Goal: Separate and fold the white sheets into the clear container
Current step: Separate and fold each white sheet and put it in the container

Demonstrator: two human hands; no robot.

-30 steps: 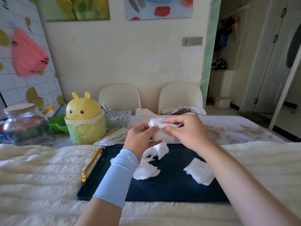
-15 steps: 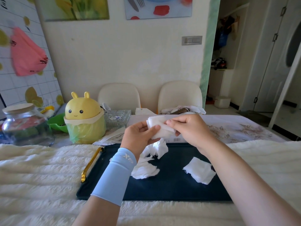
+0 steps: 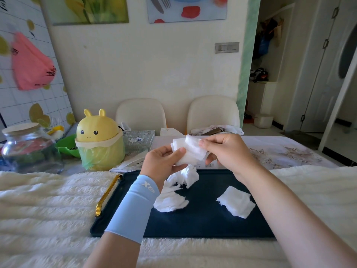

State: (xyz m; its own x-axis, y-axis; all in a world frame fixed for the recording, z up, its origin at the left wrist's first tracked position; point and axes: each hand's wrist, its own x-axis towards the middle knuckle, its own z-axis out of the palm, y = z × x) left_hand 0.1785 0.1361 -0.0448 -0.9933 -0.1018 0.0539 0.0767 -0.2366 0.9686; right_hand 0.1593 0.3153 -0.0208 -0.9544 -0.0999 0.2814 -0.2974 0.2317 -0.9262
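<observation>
Person is holding a white sheet up over the far edge of the dark tray, w/ both hands on it. L hand is gripping the sheet's lower left part, thumb pressing on top & fingers curling under. R hand is pinching the upper right edge btwn thumb & fingertips. Sheet is looking part-folded, layers showing at its left edge. A crumpled pile of sheets is lying on the tray just below the hands, partly behind the blue sleeve. One folded sheet is sitting on the tray's right part, apart from the pile. Clear container is standing further back, just beside the yellow bunny bin, apart from the held sheet. Tray is resting on a white fluffy cloth.
</observation>
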